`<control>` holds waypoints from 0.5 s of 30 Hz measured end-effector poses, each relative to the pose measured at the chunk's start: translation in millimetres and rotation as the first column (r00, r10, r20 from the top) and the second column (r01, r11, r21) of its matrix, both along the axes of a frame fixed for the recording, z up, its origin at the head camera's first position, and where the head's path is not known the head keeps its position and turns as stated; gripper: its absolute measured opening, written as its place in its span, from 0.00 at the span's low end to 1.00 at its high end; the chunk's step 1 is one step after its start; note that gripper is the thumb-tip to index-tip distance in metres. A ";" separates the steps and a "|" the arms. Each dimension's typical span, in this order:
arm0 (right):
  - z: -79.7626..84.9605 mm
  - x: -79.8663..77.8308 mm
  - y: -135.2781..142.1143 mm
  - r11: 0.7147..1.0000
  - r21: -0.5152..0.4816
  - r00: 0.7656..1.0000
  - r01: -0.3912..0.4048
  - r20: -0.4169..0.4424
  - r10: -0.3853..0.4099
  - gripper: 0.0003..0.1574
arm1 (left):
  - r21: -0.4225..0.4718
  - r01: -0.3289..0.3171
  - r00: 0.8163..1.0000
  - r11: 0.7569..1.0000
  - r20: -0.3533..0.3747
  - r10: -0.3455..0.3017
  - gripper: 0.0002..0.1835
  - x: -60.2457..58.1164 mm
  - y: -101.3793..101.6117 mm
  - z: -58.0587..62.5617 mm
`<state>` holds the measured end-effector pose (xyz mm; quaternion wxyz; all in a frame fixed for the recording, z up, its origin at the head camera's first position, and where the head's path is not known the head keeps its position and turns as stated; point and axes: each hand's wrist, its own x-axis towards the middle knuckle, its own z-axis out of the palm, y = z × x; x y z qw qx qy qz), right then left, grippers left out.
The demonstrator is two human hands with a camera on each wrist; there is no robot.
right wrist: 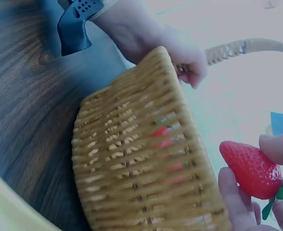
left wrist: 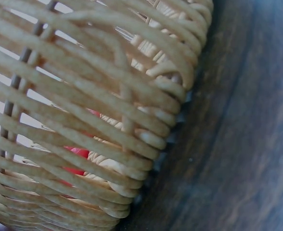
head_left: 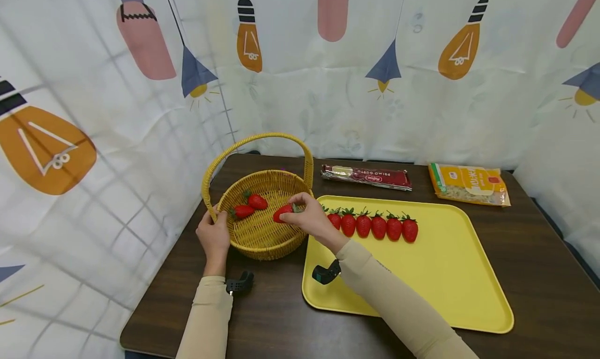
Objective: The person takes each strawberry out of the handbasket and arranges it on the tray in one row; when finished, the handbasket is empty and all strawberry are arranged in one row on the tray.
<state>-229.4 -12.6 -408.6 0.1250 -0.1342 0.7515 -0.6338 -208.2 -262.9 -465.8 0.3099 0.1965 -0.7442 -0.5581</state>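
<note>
A yellow wicker basket (head_left: 262,249) with a tall arched handle stands at the table's left, two strawberries (head_left: 256,201) lying inside it. My left hand (head_left: 213,234) grips the basket's left rim by the foot of the handle. Over the basket's right side, my right hand (head_left: 307,213) pinches a strawberry (right wrist: 252,169) between thumb and fingers, its green leaves toward the palm. To the right, a row of several strawberries (head_left: 378,226) lies along the upper left part of a yellow tray (head_left: 450,275). In the left wrist view, wicker weave (left wrist: 83,96) hides most of the basket's inside.
Behind the tray lies a long dark red packet (head_left: 367,177). A yellow and clear food bag (head_left: 470,184) sits at the back right. The dark wooden table (head_left: 300,327) meets a printed curtain (head_left: 300,98) at the back and left.
</note>
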 end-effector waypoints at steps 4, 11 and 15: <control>0.4 2.0 11.6 0.999 -0.053 0.999 0.009 0.036 -0.007 0.22 | 0.005 -0.009 1.000 1.000 -0.001 0.009 0.15 -0.9 -1.2 0.0; -1.0 5.1 22.8 0.978 -0.209 0.996 0.000 0.090 0.020 0.24 | -0.004 -0.006 1.000 1.000 -0.006 0.006 0.14 -1.9 -1.6 0.1; -5.0 8.2 36.0 0.966 -0.259 0.997 0.025 0.081 -0.004 0.26 | -0.002 -0.004 1.000 1.000 -0.002 0.004 0.15 -2.0 -0.7 -0.7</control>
